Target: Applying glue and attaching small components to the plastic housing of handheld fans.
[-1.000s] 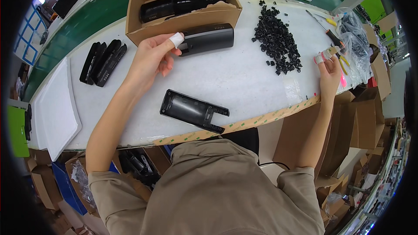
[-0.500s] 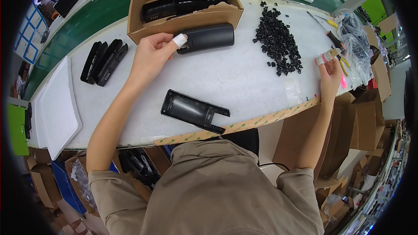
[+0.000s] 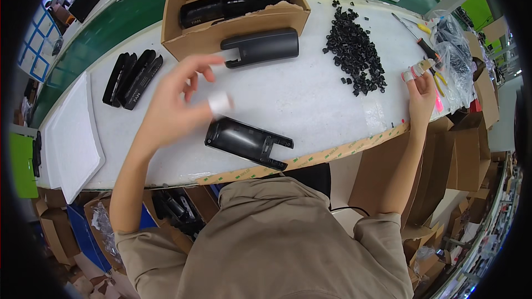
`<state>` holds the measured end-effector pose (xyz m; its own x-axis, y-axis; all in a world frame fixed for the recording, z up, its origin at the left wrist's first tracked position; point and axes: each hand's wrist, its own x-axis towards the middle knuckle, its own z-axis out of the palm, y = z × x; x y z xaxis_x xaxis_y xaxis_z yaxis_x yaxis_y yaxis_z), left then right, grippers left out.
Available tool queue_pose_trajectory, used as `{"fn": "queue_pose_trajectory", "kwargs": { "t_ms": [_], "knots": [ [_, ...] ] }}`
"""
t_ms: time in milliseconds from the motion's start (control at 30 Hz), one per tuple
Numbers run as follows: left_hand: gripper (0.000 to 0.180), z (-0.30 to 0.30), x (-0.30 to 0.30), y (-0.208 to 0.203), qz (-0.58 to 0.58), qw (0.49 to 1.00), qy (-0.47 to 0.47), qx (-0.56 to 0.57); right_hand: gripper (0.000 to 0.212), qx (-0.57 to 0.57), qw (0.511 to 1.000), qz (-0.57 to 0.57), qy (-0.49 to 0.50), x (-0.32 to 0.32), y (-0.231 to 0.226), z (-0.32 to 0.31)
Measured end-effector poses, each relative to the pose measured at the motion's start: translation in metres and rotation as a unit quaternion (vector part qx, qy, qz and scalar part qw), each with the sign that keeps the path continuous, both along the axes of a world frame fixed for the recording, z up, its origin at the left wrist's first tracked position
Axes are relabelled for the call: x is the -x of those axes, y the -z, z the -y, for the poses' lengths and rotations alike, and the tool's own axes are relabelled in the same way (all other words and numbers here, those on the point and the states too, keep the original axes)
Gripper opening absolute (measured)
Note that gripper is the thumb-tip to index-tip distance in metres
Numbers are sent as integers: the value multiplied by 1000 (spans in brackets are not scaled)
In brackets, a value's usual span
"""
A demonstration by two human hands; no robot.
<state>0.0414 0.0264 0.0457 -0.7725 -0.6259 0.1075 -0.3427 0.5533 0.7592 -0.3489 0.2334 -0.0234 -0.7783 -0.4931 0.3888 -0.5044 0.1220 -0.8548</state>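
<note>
My left hand (image 3: 180,102) is blurred by motion, holds nothing and has its fingers apart, with white wrapping on the thumb. It is over the table between a closed-side-up black casing (image 3: 263,48) and a second black casing half (image 3: 244,139). That half lies with its hollow inside up, a notch at its right end. At the right edge of the table, the fingers of my right hand (image 3: 422,94) are closed around a small whitish thing with red marks (image 3: 414,71); its kind is unclear.
Behind stands an open cardboard box (image 3: 235,30) of black casings. Several narrow black casings (image 3: 132,80) lie left, near a white foam tray (image 3: 75,138). Small black parts (image 3: 354,50) form a pile right of centre. A screwdriver (image 3: 425,50), pliers (image 3: 439,77) and plastic bags (image 3: 451,50) lie right.
My left hand has let go of the left end of the far black casing and moved back toward me, opening its fingers. My right hand has barely moved.
</note>
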Motion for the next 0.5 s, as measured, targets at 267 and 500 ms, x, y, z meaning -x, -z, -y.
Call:
{"fn": "queue_pose_trajectory", "kwargs": {
  "t_ms": [267,500],
  "knots": [
    [58,-46,7,7,27,965,190,177,37,-22,1000,-11,6,1,-3,1],
    [55,-49,46,15,-6,970,156,187,57,-85,983,-131,101,-13,-6,-3]
  ]
}}
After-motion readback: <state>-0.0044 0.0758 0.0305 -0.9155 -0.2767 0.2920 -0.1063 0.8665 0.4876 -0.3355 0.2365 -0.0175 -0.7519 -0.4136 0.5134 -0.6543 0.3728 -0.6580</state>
